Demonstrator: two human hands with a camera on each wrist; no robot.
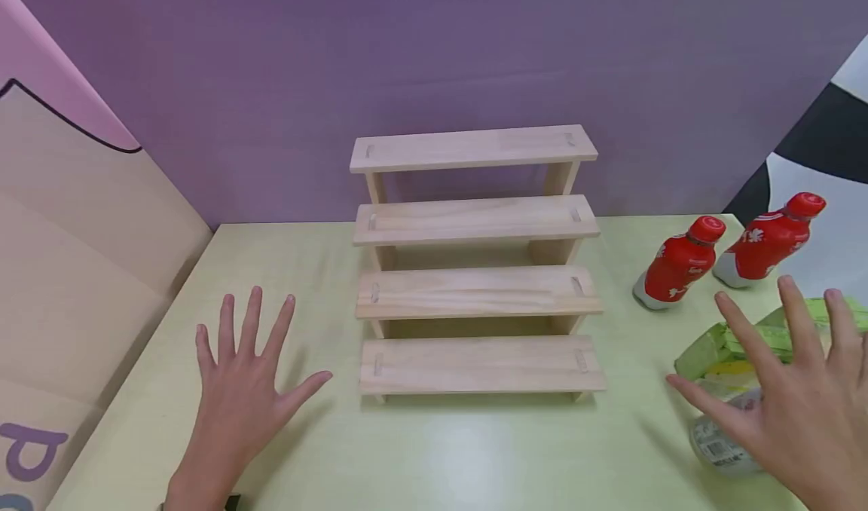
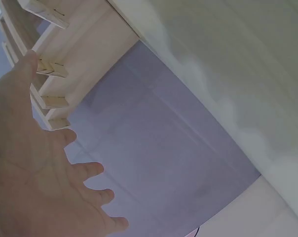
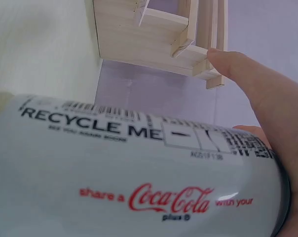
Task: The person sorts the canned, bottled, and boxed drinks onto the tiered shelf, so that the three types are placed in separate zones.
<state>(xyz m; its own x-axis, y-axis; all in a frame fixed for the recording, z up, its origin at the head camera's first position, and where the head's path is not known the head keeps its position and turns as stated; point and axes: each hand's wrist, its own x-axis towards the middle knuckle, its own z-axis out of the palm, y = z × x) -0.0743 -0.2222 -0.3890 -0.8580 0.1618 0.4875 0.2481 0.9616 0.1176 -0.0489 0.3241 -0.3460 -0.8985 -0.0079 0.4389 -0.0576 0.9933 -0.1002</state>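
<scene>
We see left hand (image 1: 240,390) and right hand (image 1: 803,402) splayed, apart, empty; low right-hand sweep could topple can (image 1: 719,442), lower right.

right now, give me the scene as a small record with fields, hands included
centre: four-step shelf of pale wood
surface: pale yellow-green table
backdrop: plain purple wall panel
right of shelf: two red bottles with white bases
near side, right: white cylindrical can lettered "RECYCLE ME", green pack, contents unclear
left hand: fingers spread, left of shelf
right hand: fingers spread, partly hiding can and pack in head view
</scene>
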